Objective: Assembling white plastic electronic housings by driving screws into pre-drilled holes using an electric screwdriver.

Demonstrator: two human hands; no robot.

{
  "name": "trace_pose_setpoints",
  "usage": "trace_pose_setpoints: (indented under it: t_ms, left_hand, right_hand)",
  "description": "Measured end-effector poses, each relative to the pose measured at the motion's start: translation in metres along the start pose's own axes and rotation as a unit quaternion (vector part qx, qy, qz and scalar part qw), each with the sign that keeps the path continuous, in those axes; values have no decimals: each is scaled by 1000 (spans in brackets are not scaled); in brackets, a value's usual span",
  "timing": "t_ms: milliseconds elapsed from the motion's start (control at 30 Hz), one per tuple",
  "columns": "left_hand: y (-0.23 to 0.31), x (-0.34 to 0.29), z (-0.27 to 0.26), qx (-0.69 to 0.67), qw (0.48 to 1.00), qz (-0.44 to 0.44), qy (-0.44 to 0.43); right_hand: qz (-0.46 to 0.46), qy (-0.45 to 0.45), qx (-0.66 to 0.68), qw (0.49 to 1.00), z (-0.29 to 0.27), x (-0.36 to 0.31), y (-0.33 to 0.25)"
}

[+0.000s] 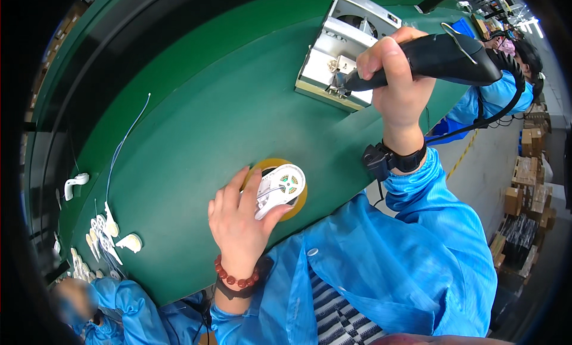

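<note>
White cabled plastic parts (109,227) lie at the left on the green tabletop (179,160). The left hand (239,221) has thumb and fingers clamped on a round-headed white plastic housing (285,183), which sits over a yellow tape roll (302,203). A screw feeder (339,44) stands beyond. The right hand (400,86), fingers closed around a black electric screwdriver (444,59), holds its tip at the feeder's front; contact cannot be determined.

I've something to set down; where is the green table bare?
Bare: the table between the blue wire, metal box and yellow roll. Crowded: the left end, strewn with white parts, and the roll, at the left hand.
</note>
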State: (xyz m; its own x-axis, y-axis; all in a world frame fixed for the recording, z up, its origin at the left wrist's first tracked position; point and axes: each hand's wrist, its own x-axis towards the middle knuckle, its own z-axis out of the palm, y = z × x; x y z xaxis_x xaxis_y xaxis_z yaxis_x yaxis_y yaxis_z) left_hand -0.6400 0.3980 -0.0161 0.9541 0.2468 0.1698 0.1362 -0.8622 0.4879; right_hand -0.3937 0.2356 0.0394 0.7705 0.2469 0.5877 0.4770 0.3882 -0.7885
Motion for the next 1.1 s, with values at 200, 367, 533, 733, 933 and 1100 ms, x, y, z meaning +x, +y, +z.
trace_pose_setpoints:
  t_ms: [200,367,533,733,933,1100]
  left_hand:
    - [0,0,0,-5,1000,-6,-1]
    - [0,1,1,-9,1000,3,11]
    - [-2,-5,2,-6,1000,-4,25]
    - [-7,-6,4,-2,998,18,57]
    - [-2,-7,2,-16,998,12,64]
    - [-2,-7,3,-24,997,15,73]
  right_hand:
    - [-4,-15,-59,998,0,-1,1]
    - [22,-54,-78,995,-1,12,2]
    - [114,-19,-8,993,11,2,6]
    - [89,-96,168,977,32,-35,-24]
    - [83,-268,184,942,66,-76,-63]
    - [92,-275,167,942,72,-87,-65]
